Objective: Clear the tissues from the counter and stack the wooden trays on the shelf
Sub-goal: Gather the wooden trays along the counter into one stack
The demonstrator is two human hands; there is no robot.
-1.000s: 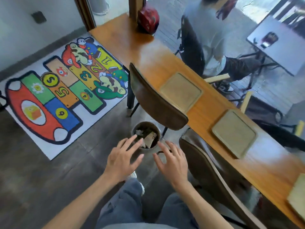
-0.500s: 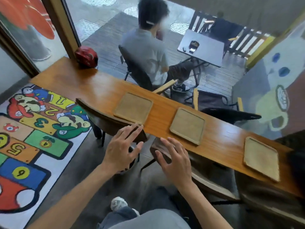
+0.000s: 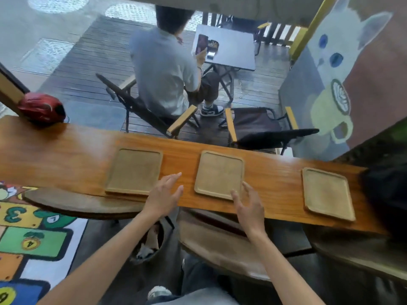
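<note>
Three flat wooden trays lie in a row on the long wooden counter (image 3: 66,159): a left tray (image 3: 134,170), a middle tray (image 3: 218,172) and a right tray (image 3: 327,192). My left hand (image 3: 164,195) hovers open over the counter's near edge, between the left and middle trays. My right hand (image 3: 247,204) is open at the middle tray's near right corner, fingertips close to its rim. Neither hand holds anything. Crumpled tissues show in a round bin (image 3: 147,245) on the floor under the counter.
Brown chair backs (image 3: 83,203) (image 3: 220,243) stand between me and the counter. A red helmet (image 3: 41,108) sits at the counter's far left. Beyond the glass a seated person (image 3: 165,71) faces a small table. A colourful number mat (image 3: 26,238) covers the floor at left.
My view has risen from the floor bin to the counter. Both open hands moved up and forward, from above the bin to the counter's edge near the middle tray.
</note>
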